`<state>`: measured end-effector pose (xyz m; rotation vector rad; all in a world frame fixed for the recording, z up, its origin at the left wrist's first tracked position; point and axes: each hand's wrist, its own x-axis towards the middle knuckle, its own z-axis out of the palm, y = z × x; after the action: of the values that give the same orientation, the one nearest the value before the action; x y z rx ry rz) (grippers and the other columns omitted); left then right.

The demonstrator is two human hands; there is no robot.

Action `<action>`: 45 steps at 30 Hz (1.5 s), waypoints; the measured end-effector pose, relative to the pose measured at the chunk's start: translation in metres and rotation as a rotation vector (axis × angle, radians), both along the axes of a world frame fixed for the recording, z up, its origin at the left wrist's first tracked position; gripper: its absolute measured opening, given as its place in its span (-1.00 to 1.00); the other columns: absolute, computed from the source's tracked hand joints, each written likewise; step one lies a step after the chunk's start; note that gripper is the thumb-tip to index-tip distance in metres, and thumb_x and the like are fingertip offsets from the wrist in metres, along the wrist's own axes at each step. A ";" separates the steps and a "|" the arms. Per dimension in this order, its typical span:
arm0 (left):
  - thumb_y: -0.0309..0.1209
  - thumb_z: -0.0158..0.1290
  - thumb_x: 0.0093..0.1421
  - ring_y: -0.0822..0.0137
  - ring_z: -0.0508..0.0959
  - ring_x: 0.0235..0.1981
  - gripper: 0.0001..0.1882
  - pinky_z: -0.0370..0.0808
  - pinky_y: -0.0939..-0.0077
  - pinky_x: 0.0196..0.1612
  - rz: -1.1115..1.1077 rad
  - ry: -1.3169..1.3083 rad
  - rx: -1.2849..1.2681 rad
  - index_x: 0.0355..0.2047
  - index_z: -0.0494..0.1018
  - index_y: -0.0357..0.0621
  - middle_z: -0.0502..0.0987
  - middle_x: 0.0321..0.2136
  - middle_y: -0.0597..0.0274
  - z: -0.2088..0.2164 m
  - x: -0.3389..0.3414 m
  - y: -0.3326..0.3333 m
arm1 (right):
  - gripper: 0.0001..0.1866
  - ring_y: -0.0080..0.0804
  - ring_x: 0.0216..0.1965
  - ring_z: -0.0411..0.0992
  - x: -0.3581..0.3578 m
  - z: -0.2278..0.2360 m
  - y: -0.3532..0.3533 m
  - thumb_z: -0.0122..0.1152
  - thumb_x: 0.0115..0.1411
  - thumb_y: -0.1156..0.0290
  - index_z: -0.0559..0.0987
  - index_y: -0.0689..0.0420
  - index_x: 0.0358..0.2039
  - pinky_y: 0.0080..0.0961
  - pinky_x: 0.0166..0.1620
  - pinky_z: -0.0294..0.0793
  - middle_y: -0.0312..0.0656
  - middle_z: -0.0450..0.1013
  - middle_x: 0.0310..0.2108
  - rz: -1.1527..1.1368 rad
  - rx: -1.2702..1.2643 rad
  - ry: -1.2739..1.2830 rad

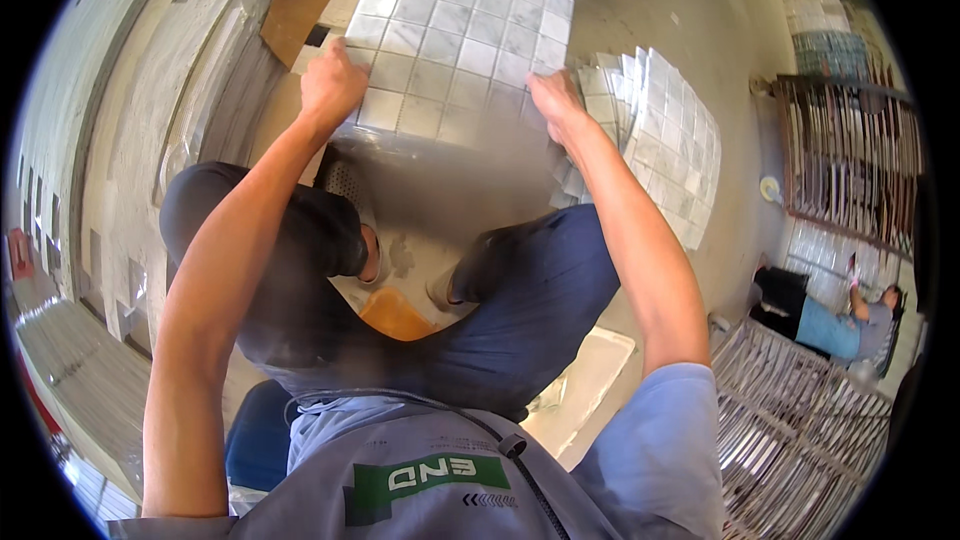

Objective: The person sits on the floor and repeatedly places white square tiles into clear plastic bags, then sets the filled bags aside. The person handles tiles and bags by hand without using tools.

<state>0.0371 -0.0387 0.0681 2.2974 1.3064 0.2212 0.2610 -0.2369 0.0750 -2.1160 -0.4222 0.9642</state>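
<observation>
White mosaic sheet [455, 45] gripped at edges by left hand [333, 85], right hand [556, 102]; rack [840, 84] holds thin panels [850, 162].

Marbled tile sheet [455, 30] — white-grey, square-gridded, held at both side edges

a grey shirt [450, 516], green-printed, tops dark trousers [490, 340].

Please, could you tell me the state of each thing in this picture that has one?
Tile sheet: spread out, held at both sides; whether lifted, unclear.
Left hand: closed at the sheet's left edge.
Right hand: closed at its right edge.
Tile sheets at right: grouped together, edges slightly fanned.
Brown rack: filled with a row of thin panels.
</observation>
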 end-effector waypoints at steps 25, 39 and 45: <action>-0.08 -0.03 0.28 0.09 0.42 0.11 -0.50 0.32 0.25 0.13 -0.417 -0.206 0.596 0.12 0.37 -0.10 0.45 0.06 0.08 0.002 -0.001 0.018 | -0.54 -0.15 -0.08 0.50 -0.308 -0.192 -0.502 0.22 0.06 0.32 0.51 0.33 -0.05 -0.40 -0.02 0.44 0.13 0.51 -0.16 -0.893 -0.425 -0.209; -0.28 -0.02 0.28 0.19 0.51 0.01 -0.66 0.40 0.35 0.05 -0.437 -0.175 0.465 0.02 0.46 -0.12 0.51 -0.04 0.09 0.008 -0.005 -0.003 | -0.71 0.04 -0.25 0.50 -0.300 -0.168 -0.440 0.11 0.09 0.25 0.65 0.18 -0.32 -0.17 -0.16 0.45 0.07 0.54 -0.33 -0.856 -0.710 -0.181; -0.35 0.00 0.28 0.21 0.52 -0.01 -0.71 0.41 0.37 0.04 -0.515 -0.254 0.533 -0.02 0.49 -0.11 0.54 -0.06 0.14 0.019 -0.001 -0.028 | -0.84 -0.10 -0.16 0.46 -0.318 -0.108 -0.460 0.13 0.17 0.46 0.59 0.28 -0.33 -0.27 -0.06 0.42 -0.01 0.53 -0.21 -1.020 -0.384 -0.634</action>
<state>0.0357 -0.0668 0.0868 2.8322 0.5358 0.7223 -0.0574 -0.6964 -0.0330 -2.4772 0.5786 -0.2458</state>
